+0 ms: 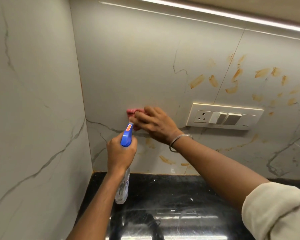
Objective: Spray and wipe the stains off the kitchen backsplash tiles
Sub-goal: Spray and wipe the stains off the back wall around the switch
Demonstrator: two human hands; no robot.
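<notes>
My left hand (pixel 121 153) grips the neck of the spray bottle (pixel 126 137), fingers curled round it, with its blue nozzle pointing at the wall and its clear body hanging down over the black worktop (pixel 180 196). My right hand (pixel 154 125) lies flat with fingers stretched out, pressing a pink cloth (pixel 132 112) against the backsplash tiles (pixel 128 66), just left of the switch plate (pixel 223 116). Orange-brown stains (pixel 197 81) smear the tiles above the switches, to their right and below my right wrist.

Switch plate (pixel 223 116) juts from backsplash (pixel 128 66) right of hands; side wall (pixel 33 101) closes left; countertop (pixel 180 196) below
</notes>
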